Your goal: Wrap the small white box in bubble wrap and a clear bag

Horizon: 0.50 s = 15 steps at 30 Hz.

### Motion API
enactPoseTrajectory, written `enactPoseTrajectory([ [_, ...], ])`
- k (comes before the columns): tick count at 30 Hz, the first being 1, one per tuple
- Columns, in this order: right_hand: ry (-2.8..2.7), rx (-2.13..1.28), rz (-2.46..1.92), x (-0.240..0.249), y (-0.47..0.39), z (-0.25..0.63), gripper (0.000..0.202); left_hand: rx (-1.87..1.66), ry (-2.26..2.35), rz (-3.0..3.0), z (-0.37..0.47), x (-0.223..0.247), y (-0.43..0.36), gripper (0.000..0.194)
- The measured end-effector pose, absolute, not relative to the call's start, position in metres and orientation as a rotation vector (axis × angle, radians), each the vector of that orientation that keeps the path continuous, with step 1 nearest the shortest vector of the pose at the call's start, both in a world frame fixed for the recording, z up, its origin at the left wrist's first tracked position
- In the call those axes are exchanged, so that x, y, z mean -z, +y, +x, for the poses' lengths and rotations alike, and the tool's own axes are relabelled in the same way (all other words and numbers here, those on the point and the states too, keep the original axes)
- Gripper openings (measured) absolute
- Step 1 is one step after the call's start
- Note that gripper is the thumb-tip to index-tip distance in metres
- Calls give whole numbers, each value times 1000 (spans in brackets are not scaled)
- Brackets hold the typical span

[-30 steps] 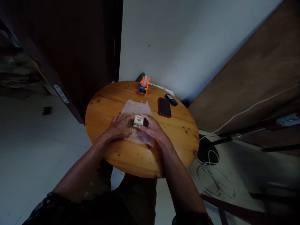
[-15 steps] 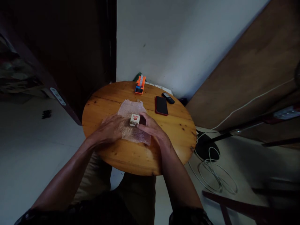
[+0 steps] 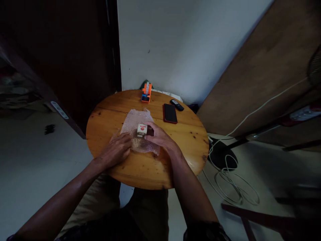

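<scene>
A small white box with a red label (image 3: 141, 130) stands on a sheet of bubble wrap (image 3: 135, 117) spread over the round wooden table. My right hand (image 3: 162, 136) is curved round the box's right side, its index finger at the far corner and its thumb at the near one. At the wrap's lower left edge, my left hand (image 3: 116, 149) rests with fingers bent and close together on the sheet. Its fingertips are dim, and the edge beneath them is hidden.
An orange tape dispenser (image 3: 146, 92) stands at the table's (image 3: 185, 144) far side. A dark phone with a red edge (image 3: 170, 113) and a black remote-like handset (image 3: 177, 104) lie to the right. White cable (image 3: 235, 189) is coiled on the floor.
My left hand has drawn slightly down and its fingers have bent at the wrap's edge. My right hand keeps its place at the box. The view has shifted a little.
</scene>
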State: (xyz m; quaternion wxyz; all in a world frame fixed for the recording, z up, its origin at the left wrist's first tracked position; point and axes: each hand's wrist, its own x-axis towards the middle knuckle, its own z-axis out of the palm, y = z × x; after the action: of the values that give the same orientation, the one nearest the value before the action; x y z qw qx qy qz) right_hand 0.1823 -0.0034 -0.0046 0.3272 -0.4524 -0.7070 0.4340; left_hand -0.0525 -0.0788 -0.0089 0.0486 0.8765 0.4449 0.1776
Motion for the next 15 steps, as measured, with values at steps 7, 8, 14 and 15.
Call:
enactPoseTrajectory([
  [7,-1770,-1261,-1069,-5,1,197,40,-892,1627,2282,-38,-8,-47,14],
  [8,-1738,-1288,-1063,-8,0,198,41,-893,1680,2196,-34,-11,-40,14],
  [14,-1809,-1214,-1157,-8,-2,192,43,-992,1779,1926,-23,-7,-4,15],
  [15,-1806,-1174,-1180,-5,-1,189,32,-1010,1739,1887,-24,-5,-1,17],
])
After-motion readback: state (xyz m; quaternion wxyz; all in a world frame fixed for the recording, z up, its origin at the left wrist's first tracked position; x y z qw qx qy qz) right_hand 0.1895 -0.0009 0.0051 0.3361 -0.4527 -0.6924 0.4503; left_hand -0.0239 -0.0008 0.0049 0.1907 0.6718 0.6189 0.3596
